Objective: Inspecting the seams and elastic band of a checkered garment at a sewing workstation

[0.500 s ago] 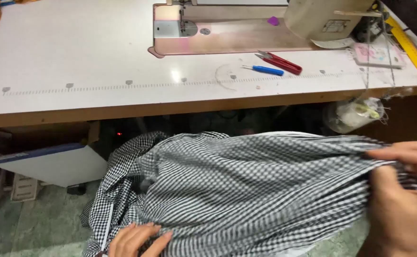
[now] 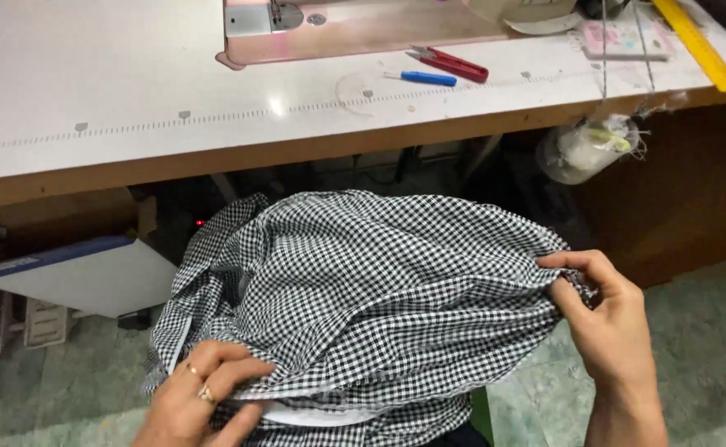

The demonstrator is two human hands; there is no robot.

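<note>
A black-and-white checked cloth [image 2: 363,290] lies bunched over my lap, below the table's front edge. My left hand [image 2: 197,397], with rings on a finger, pinches the cloth's lower left edge near a white inner strip. My right hand [image 2: 603,319] grips the cloth's right edge between thumb and fingers, pulling it taut. The cloth spreads between the two hands in loose folds.
A white sewing table [image 2: 131,91] with a wooden edge spans the top. On it sit a sewing machine base [image 2: 338,29], red snips [image 2: 450,62], a blue tool [image 2: 421,79] and a yellow ruler [image 2: 698,45]. A bag of scraps [image 2: 586,149] hangs at right; a white board [image 2: 81,273] leans at left.
The view has shifted so the cloth sits more central. My right hand now pinches the cloth's right edge lower, and my left hand has moved further onto the lower edge.
</note>
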